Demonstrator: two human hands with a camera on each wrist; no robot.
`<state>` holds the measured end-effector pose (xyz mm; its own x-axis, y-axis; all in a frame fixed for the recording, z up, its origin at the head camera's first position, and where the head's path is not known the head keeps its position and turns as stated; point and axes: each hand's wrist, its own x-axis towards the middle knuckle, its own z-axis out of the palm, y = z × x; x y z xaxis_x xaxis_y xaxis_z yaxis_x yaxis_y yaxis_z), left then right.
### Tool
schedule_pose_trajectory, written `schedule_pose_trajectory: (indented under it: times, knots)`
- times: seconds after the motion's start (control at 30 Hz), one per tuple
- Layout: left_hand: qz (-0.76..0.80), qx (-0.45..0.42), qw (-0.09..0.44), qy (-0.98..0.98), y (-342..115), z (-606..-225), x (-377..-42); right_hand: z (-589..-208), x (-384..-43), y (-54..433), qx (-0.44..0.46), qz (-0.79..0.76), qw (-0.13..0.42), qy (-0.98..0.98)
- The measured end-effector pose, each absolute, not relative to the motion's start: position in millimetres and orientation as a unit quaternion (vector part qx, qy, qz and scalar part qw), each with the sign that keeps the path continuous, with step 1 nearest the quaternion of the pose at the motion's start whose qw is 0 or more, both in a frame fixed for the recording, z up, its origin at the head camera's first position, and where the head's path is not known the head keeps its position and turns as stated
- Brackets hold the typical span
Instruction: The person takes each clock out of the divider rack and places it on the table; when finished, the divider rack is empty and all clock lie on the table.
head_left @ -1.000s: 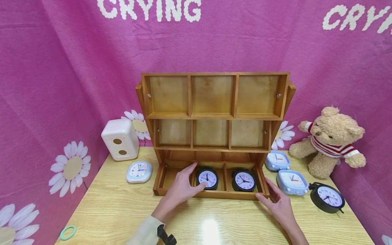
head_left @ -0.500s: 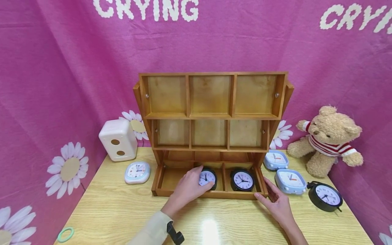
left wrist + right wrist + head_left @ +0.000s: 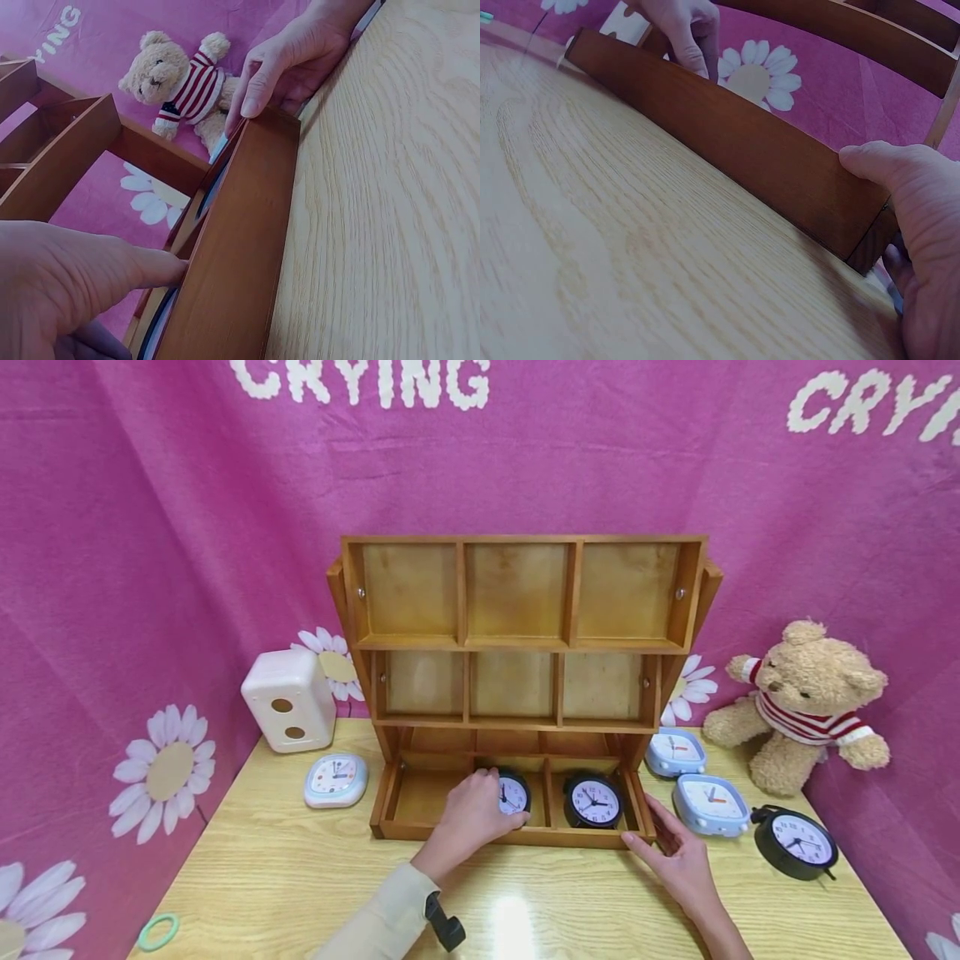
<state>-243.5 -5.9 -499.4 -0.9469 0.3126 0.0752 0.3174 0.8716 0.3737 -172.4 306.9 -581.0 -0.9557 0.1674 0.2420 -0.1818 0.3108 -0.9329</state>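
A wooden three-tier display shelf point(image 3: 517, 645) stands on the table, each tier divided into compartments. In its lowest tier, one black round alarm clock point(image 3: 513, 793) lies in the middle compartment and another black alarm clock point(image 3: 594, 802) in the right one. My left hand point(image 3: 474, 810) grips the middle clock across its face, thumb at the lower edge, covering its left part; its other fingertips are hidden. At the tier's front right corner, my right hand point(image 3: 678, 857) holds the wood, with the thumb point(image 3: 866, 159) on the front board and the fingers round the side.
Right of the shelf lie a blue clock point(image 3: 675, 752), a second blue clock point(image 3: 711, 805) and a black alarm clock point(image 3: 797, 842), near a teddy bear point(image 3: 806, 706). Leftward are a white box point(image 3: 289, 700), a pale clock point(image 3: 336, 780) and a green ring point(image 3: 158, 932).
My left hand has moved right over the middle clock, its thumb sliding to the clock's lower right, and covers more of the face. My right hand stays at the corner.
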Motion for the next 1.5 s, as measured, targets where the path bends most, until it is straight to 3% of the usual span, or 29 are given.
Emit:
schedule_pose_trajectory:
  times: [0.33, 0.73, 1.13, 1.5]
  knots:
    - [-0.217, -0.17, 0.027, -0.961, -4.5, -505.5, -245.3, -577.8, -170.4, 304.6, 0.012, 0.592, 0.156, -0.791]
    - [-0.23, -0.122, 0.013, -0.965, 2.0, -506.5, -243.9, -582.1, -172.3, 305.7, 0.006, 0.59, 0.142, -0.795]
    - [-0.188, -0.137, 0.097, -0.968, 1.8, -514.0, -246.2, -578.1, -170.6, 305.3, 0.006, 0.588, 0.146, -0.796]
    - [-0.201, -0.133, 0.116, -0.964, -1.3, -510.0, -244.7, -580.1, -171.8, 306.4, -0.006, 0.578, 0.136, -0.804]
